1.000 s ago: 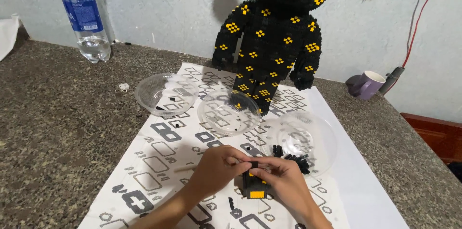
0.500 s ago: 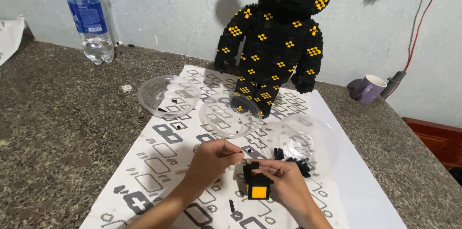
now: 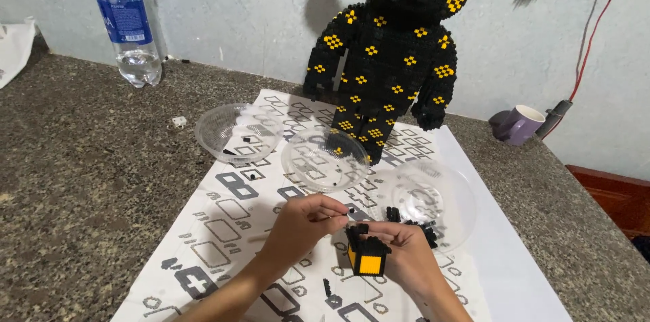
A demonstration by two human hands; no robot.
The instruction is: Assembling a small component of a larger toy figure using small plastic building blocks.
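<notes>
Just one cam, worn on the person's head, looking down & forward over a stone table (image 3: 81, 180) toward the wall. It's close to the left hand (image 3: 305, 224) and right hand (image 3: 399, 254) at the bottom edge, w/ the big black block figure (image 3: 393, 58) farther back. No 2nd view, so nothing is shared.
</notes>
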